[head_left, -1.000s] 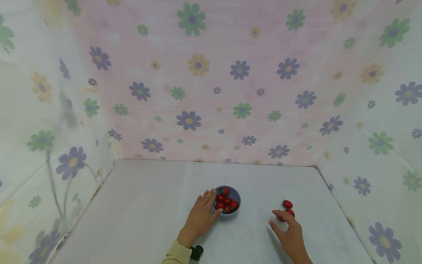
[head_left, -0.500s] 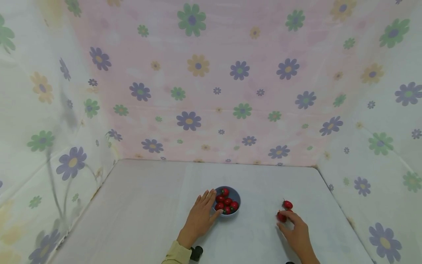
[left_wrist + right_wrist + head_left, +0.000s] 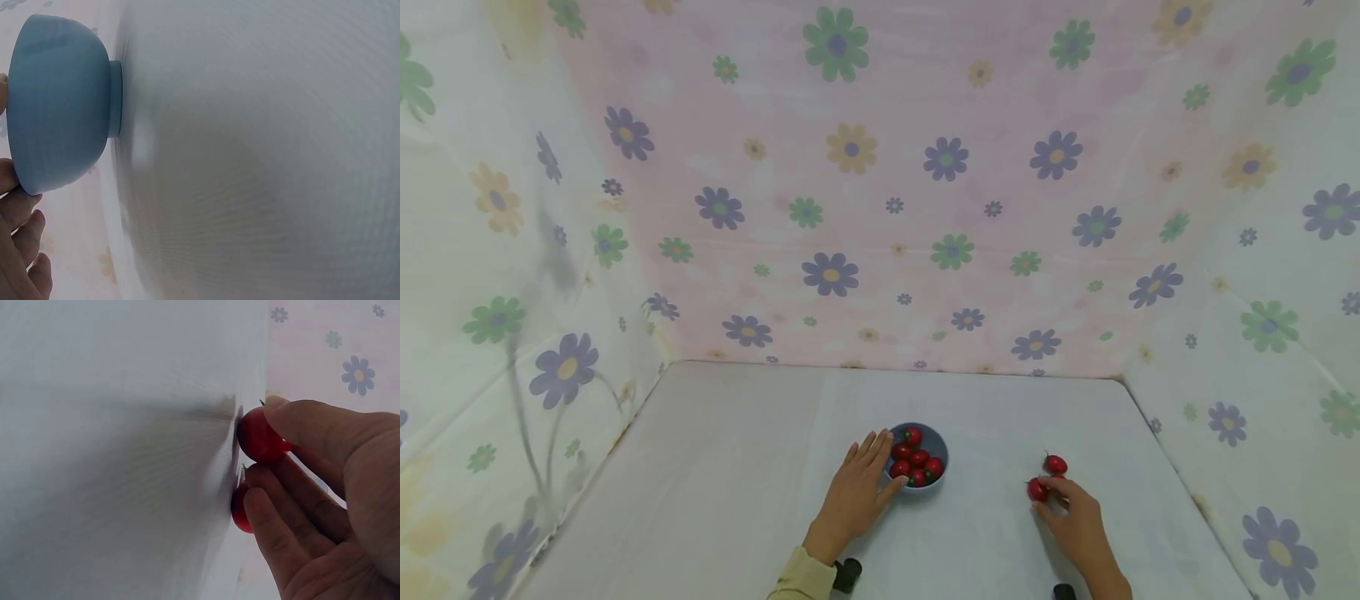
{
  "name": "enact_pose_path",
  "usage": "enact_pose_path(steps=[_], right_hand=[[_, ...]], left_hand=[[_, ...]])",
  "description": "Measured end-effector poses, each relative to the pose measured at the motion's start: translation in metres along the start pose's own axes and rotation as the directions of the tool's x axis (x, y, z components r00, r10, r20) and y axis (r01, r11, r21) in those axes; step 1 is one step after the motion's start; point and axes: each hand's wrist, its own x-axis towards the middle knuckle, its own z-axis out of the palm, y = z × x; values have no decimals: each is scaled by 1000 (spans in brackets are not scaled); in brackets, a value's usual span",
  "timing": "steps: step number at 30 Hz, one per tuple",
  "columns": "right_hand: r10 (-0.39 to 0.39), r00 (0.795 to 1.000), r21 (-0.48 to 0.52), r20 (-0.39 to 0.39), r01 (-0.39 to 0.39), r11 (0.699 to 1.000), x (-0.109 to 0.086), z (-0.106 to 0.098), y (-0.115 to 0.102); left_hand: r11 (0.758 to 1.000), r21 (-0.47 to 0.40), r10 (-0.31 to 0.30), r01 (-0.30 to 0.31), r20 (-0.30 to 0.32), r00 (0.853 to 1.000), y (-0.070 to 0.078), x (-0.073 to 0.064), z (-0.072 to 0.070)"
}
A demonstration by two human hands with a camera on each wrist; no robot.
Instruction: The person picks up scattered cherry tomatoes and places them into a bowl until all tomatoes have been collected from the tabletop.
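Observation:
My left hand (image 3: 852, 496) lies along the left side of a small blue-grey bowl (image 3: 942, 440), fingers fairly straight on its rim and thumb at its near edge. Several red cherry tomatoes (image 3: 919, 457) fill the bowl's bottom. The left wrist view has the bowl (image 3: 59, 103) standing on its foot, fingertips at the rim. Over to the right, my right hand (image 3: 1078, 525) pinches a cherry tomato (image 3: 259, 434) between thumb and fingers, low at the tabletop. Beyond the fingers lies another tomato (image 3: 1056, 463); a further one (image 3: 240, 509) is partly hidden by them.
A white cloth-covered table (image 3: 737, 467) lies beneath everything. Flower-printed fabric walls (image 3: 880, 292) enclose it at the back and both sides. A black wrist device (image 3: 847, 575) shows by the left sleeve, and another (image 3: 1063, 592) by the right wrist.
My right hand has moved slightly right to the loose tomatoes, and its thumb and fingers have closed on the nearest one. The left hand and bowl have stayed put.

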Motion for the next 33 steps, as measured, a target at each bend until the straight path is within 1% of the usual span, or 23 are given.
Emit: enact_pose_path(steps=[6,13,17,24,30,33], right_hand=[[7,1000,6,20,-7,1000,5,0,-1],[-35,999,2,30,35,999,9,1,-1],[-30,999,-1,36,30,1000,10,1,-2],[-29,998,3,49,29,1000,9,0,-5],[-32,999,8,43,31,999,10,1,-9],[-34,999,15,37,33,999,9,3,-10]], left_hand=[[1000,11,-1,1,9,1000,-1,0,1],[1000,9,-3,3,16,1000,-1,2,1],[1000,5,-12,12,29,1000,-1,1,1],[1000,7,-3,3,17,1000,0,0,-2],[1000,6,6,-6,5,1000,0,0,-3],[1000,-2,5,-5,10,1000,0,1,-2]])
